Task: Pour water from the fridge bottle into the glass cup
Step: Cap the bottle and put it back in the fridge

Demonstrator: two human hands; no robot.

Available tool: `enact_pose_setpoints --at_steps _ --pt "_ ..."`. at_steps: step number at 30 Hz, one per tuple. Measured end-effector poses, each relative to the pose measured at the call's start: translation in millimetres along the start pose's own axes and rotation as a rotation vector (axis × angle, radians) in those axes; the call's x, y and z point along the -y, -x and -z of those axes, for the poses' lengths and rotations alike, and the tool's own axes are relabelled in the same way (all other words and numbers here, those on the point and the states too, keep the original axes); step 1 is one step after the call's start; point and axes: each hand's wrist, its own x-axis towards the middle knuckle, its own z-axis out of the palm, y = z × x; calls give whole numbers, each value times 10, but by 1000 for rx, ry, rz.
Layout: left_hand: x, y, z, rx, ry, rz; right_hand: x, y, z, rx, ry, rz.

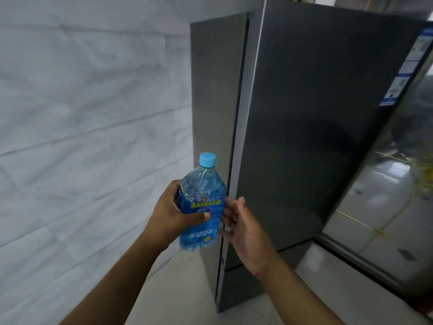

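While the grey fridge [304, 113] is seen w/ its doors shut, the water bottle [203, 202] is held up in front of it, roughly upright w/ a slight tilt, light blue cap [207, 159] on. It's gripped by the left hand [174, 212] round the blue label, thumb pressed across the front, so that grip is closed on the bottle. The right hand [243, 228] is held just beside the bottle, fingers relaxed & spread, grip open; contact w/ the label can't be told. White tiled wall [82, 90] is seen at left.
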Motion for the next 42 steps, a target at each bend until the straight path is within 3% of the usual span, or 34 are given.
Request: enact_pose_setpoints --at_steps 5,12,17,21,23,28,33,42 --pt "-87 -558 336 118 14 -36 127 -445 -274 -124 17 30" --pt "-387 -1132 325 184 77 -115 618 -944 -322 -253 371 184" --pt "-597 -1391 293 195 127 -148 890 -1150 -46 -179 1373 521" --pt "-618 -1459 396 184 147 -170 977 -1256 17 -116 1995 790" --pt "-608 -1457 436 173 152 -164 1023 -1350 73 -119 2265 758" --pt "-520 -1442 492 163 125 -116 1086 -1470 11 -66 2775 412" --pt "-460 -1364 465 157 124 -109 1060 -1555 -93 -17 2894 350" --pt "-477 -1211 444 217 134 -117 985 -1253 -18 -151 2770 415"
